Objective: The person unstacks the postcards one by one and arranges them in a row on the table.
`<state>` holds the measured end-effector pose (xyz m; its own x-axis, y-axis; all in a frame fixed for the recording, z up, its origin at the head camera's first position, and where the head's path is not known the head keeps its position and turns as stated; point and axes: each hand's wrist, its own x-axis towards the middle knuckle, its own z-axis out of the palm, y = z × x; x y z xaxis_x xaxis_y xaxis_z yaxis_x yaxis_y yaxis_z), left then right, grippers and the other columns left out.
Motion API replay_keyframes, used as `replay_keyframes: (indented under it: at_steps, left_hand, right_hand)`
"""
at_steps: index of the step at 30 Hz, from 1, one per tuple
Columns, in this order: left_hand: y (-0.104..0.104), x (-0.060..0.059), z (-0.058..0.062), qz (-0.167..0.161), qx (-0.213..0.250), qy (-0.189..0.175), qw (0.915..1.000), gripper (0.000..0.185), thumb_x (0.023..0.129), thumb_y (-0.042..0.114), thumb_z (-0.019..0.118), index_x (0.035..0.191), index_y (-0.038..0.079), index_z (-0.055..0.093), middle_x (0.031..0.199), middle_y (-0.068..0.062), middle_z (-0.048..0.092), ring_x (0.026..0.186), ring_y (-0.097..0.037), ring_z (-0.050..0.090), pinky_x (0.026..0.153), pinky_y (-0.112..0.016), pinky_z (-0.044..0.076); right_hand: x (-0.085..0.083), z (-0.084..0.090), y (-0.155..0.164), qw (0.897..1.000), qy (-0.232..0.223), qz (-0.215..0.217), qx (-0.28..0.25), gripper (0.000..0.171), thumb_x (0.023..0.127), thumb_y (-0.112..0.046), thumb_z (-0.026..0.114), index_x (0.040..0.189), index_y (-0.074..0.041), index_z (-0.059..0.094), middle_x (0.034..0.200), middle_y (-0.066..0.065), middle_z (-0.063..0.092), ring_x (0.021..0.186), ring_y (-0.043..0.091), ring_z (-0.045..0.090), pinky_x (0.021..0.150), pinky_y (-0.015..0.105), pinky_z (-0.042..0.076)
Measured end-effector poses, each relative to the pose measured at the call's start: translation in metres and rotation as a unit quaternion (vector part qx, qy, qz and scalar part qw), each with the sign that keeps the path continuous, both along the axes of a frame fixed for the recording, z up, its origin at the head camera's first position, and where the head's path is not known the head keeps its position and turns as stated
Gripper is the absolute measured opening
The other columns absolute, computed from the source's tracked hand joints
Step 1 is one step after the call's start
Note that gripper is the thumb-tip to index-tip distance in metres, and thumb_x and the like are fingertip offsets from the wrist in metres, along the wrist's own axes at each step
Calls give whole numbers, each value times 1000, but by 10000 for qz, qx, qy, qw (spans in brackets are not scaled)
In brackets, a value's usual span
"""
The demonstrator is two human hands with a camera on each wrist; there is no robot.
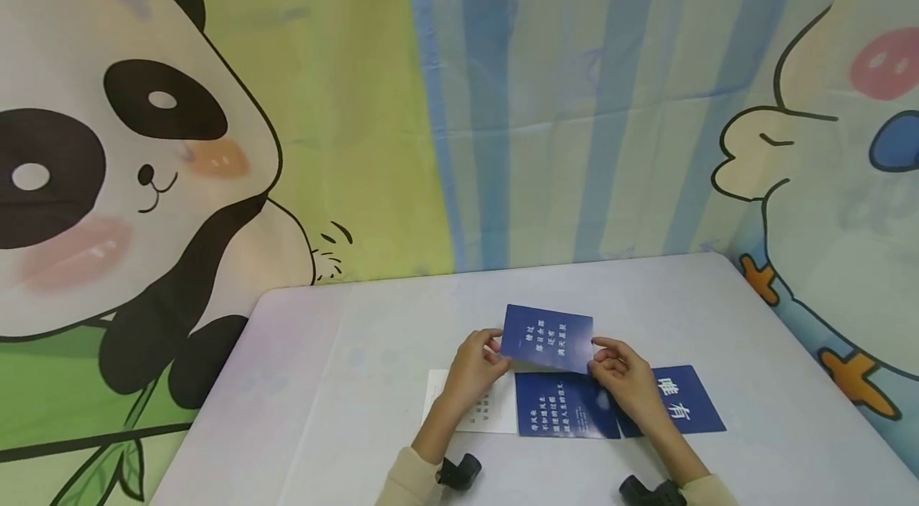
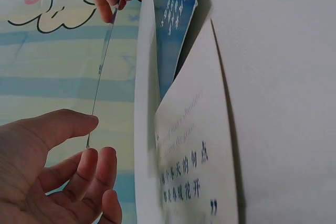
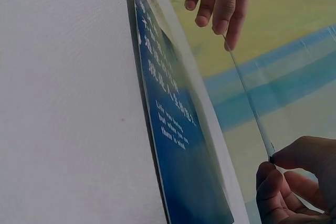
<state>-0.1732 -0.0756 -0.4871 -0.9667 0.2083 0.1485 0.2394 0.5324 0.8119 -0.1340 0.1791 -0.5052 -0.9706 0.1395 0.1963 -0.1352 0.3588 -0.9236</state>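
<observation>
Between both hands, a blue card [image 1: 547,338] with white Chinese writing is held up above the table. My left hand [image 1: 475,366] pinches its left edge between thumb and fingertips; my right hand [image 1: 629,378] pinches the right edge the same way. Both wrist views show the card edge-on as a thin line. Below it lies a row of cards: a white card [image 1: 495,410] with dark print at left, partly behind the left hand, a blue card [image 1: 563,408] with white writing in the middle, and another blue card [image 1: 695,402] at right, partly covered by the right hand.
The white table [image 1: 345,426] reaches back to a printed cloth backdrop [image 1: 546,107] with a panda on the left and a pale cartoon animal on the right. A black wrist device [image 1: 461,472] sits at the left wrist, and another [image 1: 649,492] at the right.
</observation>
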Motion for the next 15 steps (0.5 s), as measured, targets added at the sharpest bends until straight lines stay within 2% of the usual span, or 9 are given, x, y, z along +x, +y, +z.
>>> replay_keyframes:
  at_steps: [3,9,15]
  left_hand:
    - [-6,3,2,60,-50,-54,10000,47,82,10,76,125,0,60,92,-1,57,75,-7,57,59,-18,46]
    - [-17,7,2,92,-97,85,9999,46,81,8,76,123,-2,61,92,-3,58,75,-11,60,61,-19,46]
    - [-30,14,4,248,-145,129,9995,47,79,8,78,122,-3,61,91,-3,59,74,-11,60,61,-19,45]
  right_hand:
    - [0,2,-6,9999,-68,80,-80,39,86,2,69,123,6,58,94,14,60,73,0,57,64,13,50]
    - [1,5,-15,9991,-133,300,-277,41,86,4,67,126,6,56,93,15,58,74,3,57,65,14,51]
    - [0,3,-26,9991,-213,356,-95,38,87,0,68,124,4,58,94,13,60,74,4,57,67,15,51]
